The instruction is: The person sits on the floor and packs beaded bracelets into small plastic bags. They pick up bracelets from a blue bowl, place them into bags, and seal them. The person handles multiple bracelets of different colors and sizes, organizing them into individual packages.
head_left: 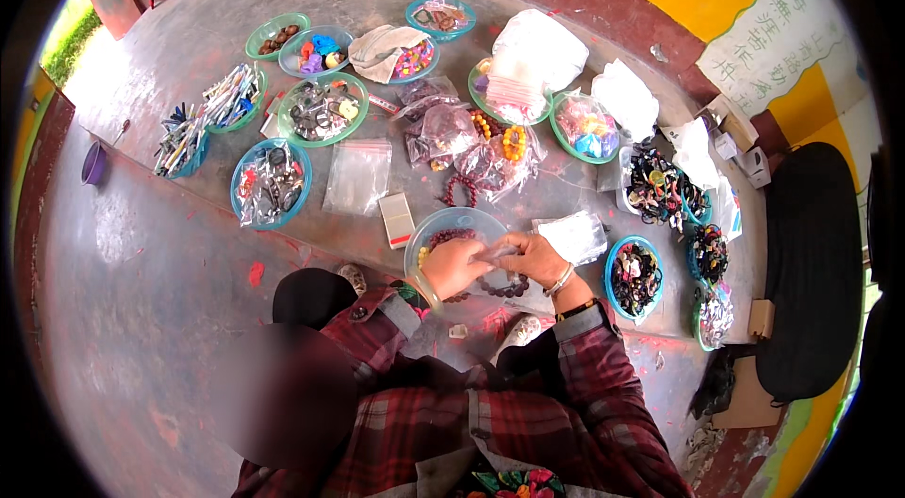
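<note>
Left hand (452,267): above the clear bowl, fingers pinching a small clear bag (496,254); what the bag contains, I cannot tell.
Right hand (539,262): just beside the left hand, gripping the same bag from the other side, a bracelet (560,279) at the wrist.
Clear bowl (462,215): under the hands, holding dark red beads (446,236) and yellow beads (423,255), partly hidden by the left hand.
Dark bead string (515,290): below the right hand; inside the bowl or beyond its rim, I cannot tell.
Packet stack (577,236): flat and clear-white, near the right hand.
White box (397,213): just left of the bowl, with a red stripe.
Blue basket (305,179): further left, full of small wrapped pieces (271,185).
Green basket (362,110): behind it, holding dark and silvery pieces (320,109).
Pens (233,95): filling 2 baskets at far left.
Plastic bags (443,132): beyond the bowl, orange beads (514,143) among them.
Large green basket (536,118): behind those bags, with pink packets (515,95) inside.
Right-hand blue basket (610,293): past the packet stack, heaped with mostly dark small items (635,274).
</note>
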`<state>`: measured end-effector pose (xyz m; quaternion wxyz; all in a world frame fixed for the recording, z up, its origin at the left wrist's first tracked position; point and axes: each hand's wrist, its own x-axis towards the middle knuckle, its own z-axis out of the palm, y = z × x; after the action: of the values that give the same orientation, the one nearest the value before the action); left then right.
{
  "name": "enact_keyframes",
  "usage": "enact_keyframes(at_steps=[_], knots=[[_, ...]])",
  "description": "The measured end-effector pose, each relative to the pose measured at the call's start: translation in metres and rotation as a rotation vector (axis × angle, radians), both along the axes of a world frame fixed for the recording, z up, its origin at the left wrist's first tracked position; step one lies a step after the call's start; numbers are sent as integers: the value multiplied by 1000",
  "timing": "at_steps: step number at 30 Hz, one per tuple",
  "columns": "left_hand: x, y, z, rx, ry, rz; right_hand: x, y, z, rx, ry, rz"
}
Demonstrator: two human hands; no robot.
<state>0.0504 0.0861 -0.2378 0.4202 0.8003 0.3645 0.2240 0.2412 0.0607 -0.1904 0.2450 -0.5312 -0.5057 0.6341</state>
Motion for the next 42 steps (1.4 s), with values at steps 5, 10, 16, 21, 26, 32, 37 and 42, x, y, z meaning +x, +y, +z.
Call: enact_keyframes(at_steps=[5,10,16,21,26,32,37,42], knots=[[1,3,-7,-533,-308,255,14,8,-26,-78,222,-282],[4,3,-16,-575,-368,374,5,9,-52,-34,298,-536],[9,4,-30,-265,-206,345,-7,9,-59,356,-73,-364],[10,3,-29,-163,-176,288,-15,5,-48,661,-219,-196],[9,3,-33,-54,-256,313,-15,6,-36,793,-304,-159],[9,0,-25,-197,-329,304,-16,5,-26,735,-278,-199],[7,4,-8,-372,-538,275,-7,7,-31,708,-226,-227],[2,5,8,-539,-624,344,6,13,-34,439,-58,-308]])
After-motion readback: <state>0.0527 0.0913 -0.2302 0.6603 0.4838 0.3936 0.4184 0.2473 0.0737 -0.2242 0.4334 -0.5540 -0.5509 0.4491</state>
